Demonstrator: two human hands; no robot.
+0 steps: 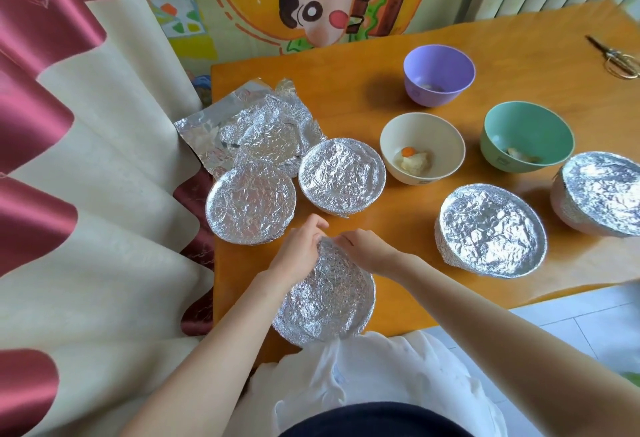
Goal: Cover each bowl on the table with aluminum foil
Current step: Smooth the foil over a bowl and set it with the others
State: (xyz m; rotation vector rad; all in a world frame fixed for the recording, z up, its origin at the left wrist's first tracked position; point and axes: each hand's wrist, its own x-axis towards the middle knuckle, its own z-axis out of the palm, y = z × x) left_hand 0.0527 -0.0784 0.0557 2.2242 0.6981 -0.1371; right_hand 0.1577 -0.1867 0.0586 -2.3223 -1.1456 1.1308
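Observation:
A foil-covered bowl [325, 294] stands at the table's near edge. My left hand [299, 248] and my right hand [367, 249] both curl over its far rim and press the foil down there. Several other bowls wear foil: one [251, 204] at the left edge, one [341, 175] beside it, one [490, 230] to the right, one [599, 192] at the far right. Three bowls stand uncovered with food inside: cream [422, 147], green [526, 140], purple [438, 73]. Loose crumpled foil sheets [256, 125] lie at the table's far left.
Scissors [616, 57] lie at the far right of the orange wooden table [363, 97]. A red and cream curtain [86, 159] hangs close against the table's left side. White tiled floor [571, 319] shows on the right.

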